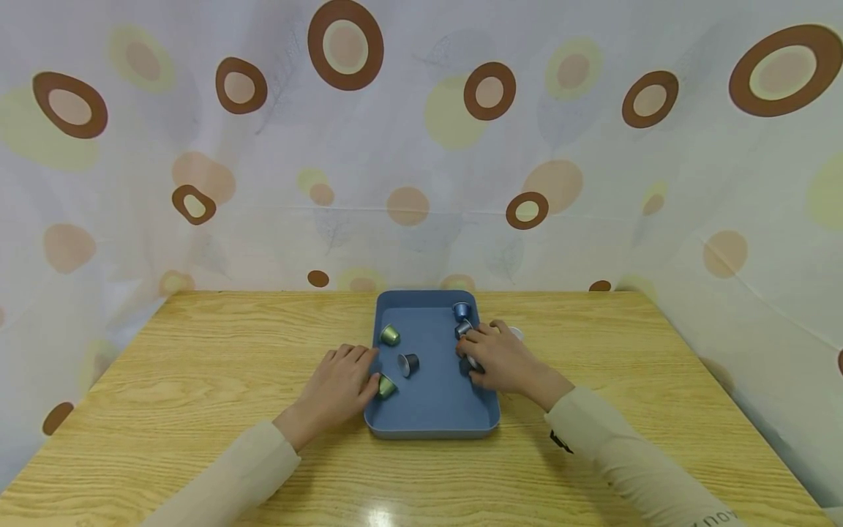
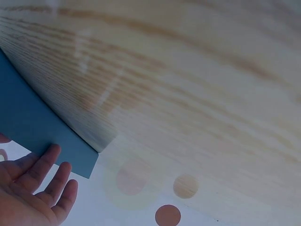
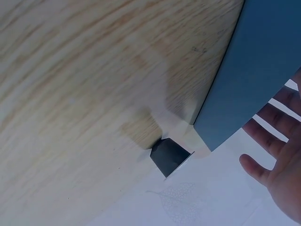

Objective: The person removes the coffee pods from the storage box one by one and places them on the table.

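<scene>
A shallow blue tray (image 1: pixel 431 432) holds several coffee capsules. My left hand (image 1: pixel 337 384) lies over its left wall, fingers loosely bent, with the thumb right at a green capsule (image 1: pixel 387 388). Another green capsule (image 1: pixel 390 335) leans by the same wall, and a dark grey capsule (image 1: pixel 408 364) lies on its side nearby. Over the right wall reaches my right hand (image 1: pixel 506 360), whose thumb and fingers pinch a black capsule (image 1: pixel 465 366), partly hidden by them. Just beyond those fingers are a grey-blue capsule (image 1: pixel 463 329) and a blue capsule (image 1: pixel 462 311).
Outside the tray's right wall a dark capsule (image 3: pixel 169 157) sits on the wooden table (image 1: pixel 230 380); in the head view only its pale lid (image 1: pixel 516 334) shows past my right hand. A patterned cloth (image 1: pixel 408 249) hangs behind the table and along its sides.
</scene>
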Demonstrator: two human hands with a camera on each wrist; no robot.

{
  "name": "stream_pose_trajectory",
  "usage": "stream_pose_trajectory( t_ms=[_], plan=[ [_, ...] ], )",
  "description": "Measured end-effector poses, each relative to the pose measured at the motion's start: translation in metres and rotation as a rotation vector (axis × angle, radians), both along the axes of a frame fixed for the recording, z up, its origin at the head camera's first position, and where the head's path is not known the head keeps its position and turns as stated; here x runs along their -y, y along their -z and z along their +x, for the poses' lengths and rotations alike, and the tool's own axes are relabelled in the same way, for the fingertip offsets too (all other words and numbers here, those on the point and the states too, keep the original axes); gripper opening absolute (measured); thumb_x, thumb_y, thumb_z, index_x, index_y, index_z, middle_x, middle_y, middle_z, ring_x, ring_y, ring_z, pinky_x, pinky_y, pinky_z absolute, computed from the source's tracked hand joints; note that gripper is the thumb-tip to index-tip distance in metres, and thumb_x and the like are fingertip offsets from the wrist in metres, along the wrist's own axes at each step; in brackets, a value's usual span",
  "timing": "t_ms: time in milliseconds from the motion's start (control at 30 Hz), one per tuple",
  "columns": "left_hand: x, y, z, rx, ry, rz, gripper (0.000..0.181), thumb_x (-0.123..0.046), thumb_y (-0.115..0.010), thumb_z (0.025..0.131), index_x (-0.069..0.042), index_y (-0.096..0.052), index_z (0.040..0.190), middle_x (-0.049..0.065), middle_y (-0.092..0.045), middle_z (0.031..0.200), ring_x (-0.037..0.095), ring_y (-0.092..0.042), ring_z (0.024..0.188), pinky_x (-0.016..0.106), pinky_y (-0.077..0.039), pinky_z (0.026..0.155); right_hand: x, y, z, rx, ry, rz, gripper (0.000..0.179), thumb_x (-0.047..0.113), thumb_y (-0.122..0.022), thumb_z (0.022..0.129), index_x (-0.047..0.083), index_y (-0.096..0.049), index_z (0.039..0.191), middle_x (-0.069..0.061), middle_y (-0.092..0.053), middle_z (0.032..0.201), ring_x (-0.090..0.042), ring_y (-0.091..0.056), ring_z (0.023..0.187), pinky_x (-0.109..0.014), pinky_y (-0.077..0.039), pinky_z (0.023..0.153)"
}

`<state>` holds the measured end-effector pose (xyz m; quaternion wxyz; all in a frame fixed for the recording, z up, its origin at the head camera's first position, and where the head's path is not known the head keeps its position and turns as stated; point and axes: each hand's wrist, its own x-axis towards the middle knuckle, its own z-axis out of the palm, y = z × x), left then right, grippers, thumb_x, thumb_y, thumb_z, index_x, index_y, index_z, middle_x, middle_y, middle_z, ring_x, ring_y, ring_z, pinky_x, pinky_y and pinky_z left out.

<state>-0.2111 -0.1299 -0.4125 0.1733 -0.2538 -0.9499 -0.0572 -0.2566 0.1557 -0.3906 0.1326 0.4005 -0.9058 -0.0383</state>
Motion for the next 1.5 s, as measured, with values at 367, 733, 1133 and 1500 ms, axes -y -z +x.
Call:
stream_pose_trajectory(
  t_ms=[367, 733, 1133, 1500],
  plan=[
    [0.001, 0.001, -0.001, -0.007, 0.007, 0.002, 0.038, -0.028, -0.051, 0.090, -0.005, -0.058, 0.120, 0.007, -0.062, 0.111, 0.024, -0.055, 0.104, 0.040, -0.045, 0.087, -0.001, -0.008, -0.002, 0.017, 0.016, -0.010, 0.027, 0.029, -0.073, 0.075, 0.019, -0.062, 0.097, -0.001, -0.064, 0.105, -0.025, -0.055, 0.101, -0.049, -0.040, 0.089],
    [0.001, -0.001, 0.000, -0.008, 0.007, 0.000, 0.038, -0.027, -0.051, 0.090, -0.005, -0.058, 0.120, 0.007, -0.062, 0.111, 0.025, -0.055, 0.104, 0.039, -0.045, 0.087, -0.007, -0.018, -0.003, -0.067, 0.022, 0.027, 0.035, 0.033, -0.074, 0.073, 0.016, -0.062, 0.102, -0.001, -0.065, 0.100, -0.023, -0.055, 0.098, -0.047, -0.041, 0.089],
    [0.001, 0.001, -0.001, -0.014, 0.008, 0.008, 0.038, -0.028, -0.052, 0.090, -0.005, -0.058, 0.119, 0.007, -0.063, 0.111, 0.024, -0.056, 0.103, 0.039, -0.046, 0.086, -0.015, -0.025, -0.006, -0.114, 0.017, -0.010, 0.033, 0.029, -0.073, 0.073, 0.012, -0.063, 0.100, -0.003, -0.062, 0.096, -0.023, -0.054, 0.093, -0.046, -0.043, 0.086],
    [0.001, 0.001, -0.001, -0.017, 0.005, -0.004, 0.038, -0.029, -0.051, 0.090, -0.005, -0.058, 0.119, 0.006, -0.063, 0.111, 0.024, -0.055, 0.103, 0.038, -0.046, 0.086, -0.026, -0.026, -0.007, -0.113, 0.062, -0.025, 0.035, 0.027, -0.073, 0.073, 0.011, -0.061, 0.101, -0.004, -0.062, 0.097, -0.024, -0.055, 0.096, -0.047, -0.042, 0.087]
  ],
)
